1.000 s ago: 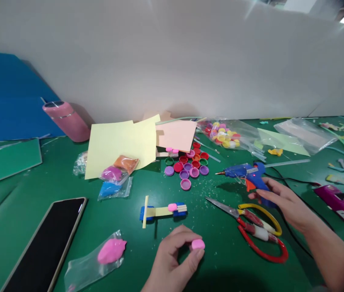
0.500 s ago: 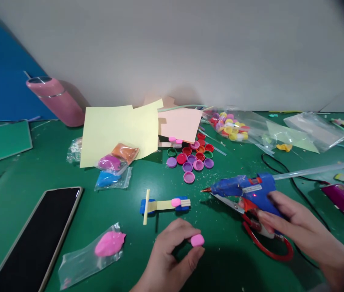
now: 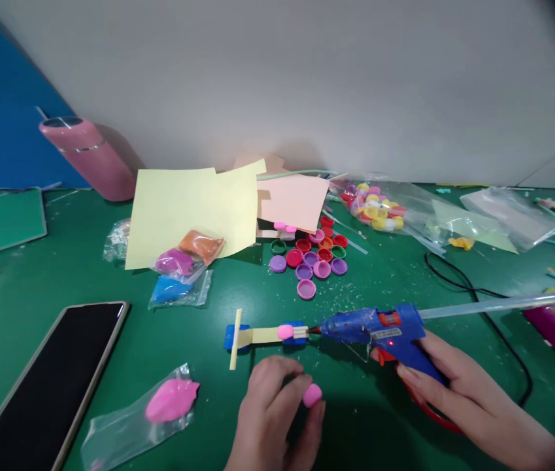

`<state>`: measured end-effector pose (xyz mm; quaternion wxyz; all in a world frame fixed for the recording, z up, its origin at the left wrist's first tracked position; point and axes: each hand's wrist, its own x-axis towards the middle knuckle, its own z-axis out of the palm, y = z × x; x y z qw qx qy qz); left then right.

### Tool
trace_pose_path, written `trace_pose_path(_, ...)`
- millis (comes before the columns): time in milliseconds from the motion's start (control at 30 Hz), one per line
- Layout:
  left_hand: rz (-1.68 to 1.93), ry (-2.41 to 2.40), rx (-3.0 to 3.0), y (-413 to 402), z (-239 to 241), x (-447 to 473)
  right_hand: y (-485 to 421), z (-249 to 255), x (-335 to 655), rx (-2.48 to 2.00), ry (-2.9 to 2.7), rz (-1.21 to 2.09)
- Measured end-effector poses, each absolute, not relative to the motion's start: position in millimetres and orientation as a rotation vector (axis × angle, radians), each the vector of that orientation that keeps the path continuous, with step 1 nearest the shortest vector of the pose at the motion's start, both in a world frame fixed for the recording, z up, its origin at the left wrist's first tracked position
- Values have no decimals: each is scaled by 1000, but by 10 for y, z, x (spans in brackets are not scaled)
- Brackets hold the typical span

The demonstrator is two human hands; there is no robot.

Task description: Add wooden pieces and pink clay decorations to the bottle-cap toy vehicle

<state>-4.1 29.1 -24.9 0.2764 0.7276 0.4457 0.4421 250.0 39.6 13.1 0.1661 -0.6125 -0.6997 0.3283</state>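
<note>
A blue glue gun (image 3: pixel 365 327) is gripped in my right hand (image 3: pixel 463 386), with a clear glue stick (image 3: pixel 483 303) out of its back and a red light showing. Its tip reaches the pale sticks at the right end of a small craft piece (image 3: pixel 265 335), which has a cream strip, blue ends, a crossbar and a pink lump (image 3: pixel 285 331). My left hand (image 3: pixel 277 405), just below the piece, pinches a pink clay lump (image 3: pixel 312 395) between thumb and fingers. Red-handled scissors (image 3: pixel 434 415) lie partly hidden under my right hand.
Bottle caps (image 3: pixel 306 289) lie scattered behind the craft piece. At left are a phone (image 3: pixel 51 386) and a bag of pink clay (image 3: pixel 172 400). Yellow paper (image 3: pixel 193 203), a pink bottle (image 3: pixel 93 160) and a bag of caps (image 3: pixel 372 206) stand or lie behind. A black cord (image 3: pixel 478 297) curves at right.
My right hand has brought the glue gun left and down, so its tip is now at the pale sticks. My left hand has turned slightly, still pinching the pink clay lump.
</note>
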Motion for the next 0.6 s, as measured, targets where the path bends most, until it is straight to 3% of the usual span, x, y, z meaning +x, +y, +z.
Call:
trace_pose_path(233,1170,1477,2127,278,-281,-99,438,212,2397,-1726,-2128,895)
trace_pose_path(600,1038,1497,2114,304,-257,-70,457,215,2323,-1756,-2149,1013)
